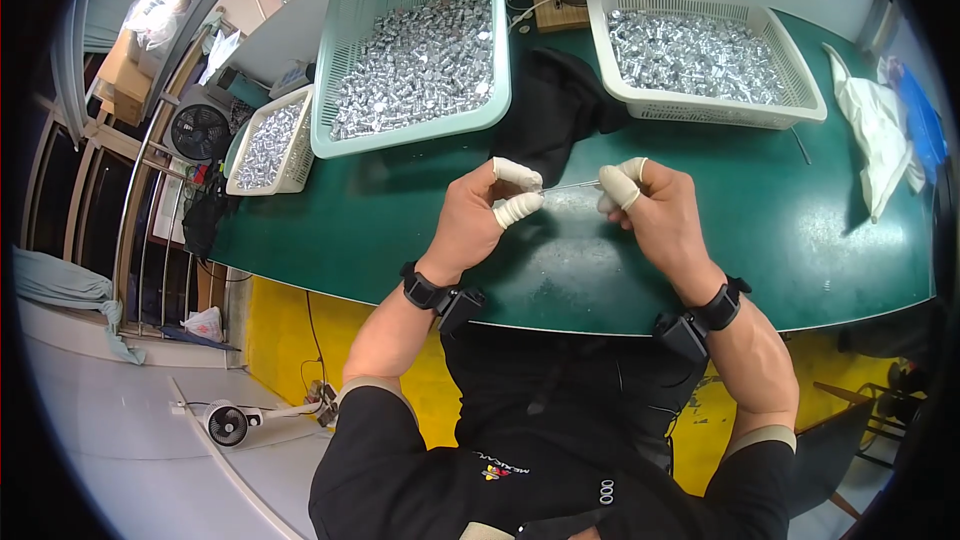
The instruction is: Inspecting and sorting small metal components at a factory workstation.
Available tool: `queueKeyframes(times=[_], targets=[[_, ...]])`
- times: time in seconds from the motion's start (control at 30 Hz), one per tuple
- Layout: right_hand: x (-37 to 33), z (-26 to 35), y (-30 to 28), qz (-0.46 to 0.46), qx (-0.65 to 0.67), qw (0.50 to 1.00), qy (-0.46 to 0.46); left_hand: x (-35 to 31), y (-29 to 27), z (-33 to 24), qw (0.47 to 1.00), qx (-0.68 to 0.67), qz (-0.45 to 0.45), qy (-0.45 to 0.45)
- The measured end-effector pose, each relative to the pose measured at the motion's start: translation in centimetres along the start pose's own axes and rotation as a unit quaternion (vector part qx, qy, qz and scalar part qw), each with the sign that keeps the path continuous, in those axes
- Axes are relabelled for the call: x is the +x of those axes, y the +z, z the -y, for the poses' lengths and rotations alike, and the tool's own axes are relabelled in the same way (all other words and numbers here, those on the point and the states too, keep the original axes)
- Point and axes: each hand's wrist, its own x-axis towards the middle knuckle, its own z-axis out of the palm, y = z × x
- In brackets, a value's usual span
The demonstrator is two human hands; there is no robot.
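Observation:
White finger cots cover the thumb and fingertips of both my hands, which are raised over the green table point(420, 230). A small shiny metal part point(538, 186) is pinched between the thumb and finger of my left hand point(477, 208). My right hand point(660, 208) grips a thin metal rod point(575, 185), held about level, with its far end reaching the small part. Whether the rod's tip enters the part or only touches it, I cannot tell. Beyond my hands lies a black cloth point(550, 115).
Small silver metal parts fill a large pale green basket point(503, 90), a white basket point(720, 112) at the back right and a smaller white basket point(293, 165) at left. A wooden block point(560, 15) stands between the baskets. White cloth or plastic point(870, 130) lies at the right edge.

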Motion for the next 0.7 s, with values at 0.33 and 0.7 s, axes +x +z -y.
queueKeyframes(times=[0.33,0.7], targets=[[-0.8,-0.4,-0.4,0.001,-0.129,0.985,-0.112,0.0,-0.2,-0.1,0.997,-0.061,0.032,-0.035],[-0.2,0.2,-0.3,0.03,-0.045,0.971,-0.233,0.2,-1.0,-0.4,0.99,-0.091,0.064,-0.092]])
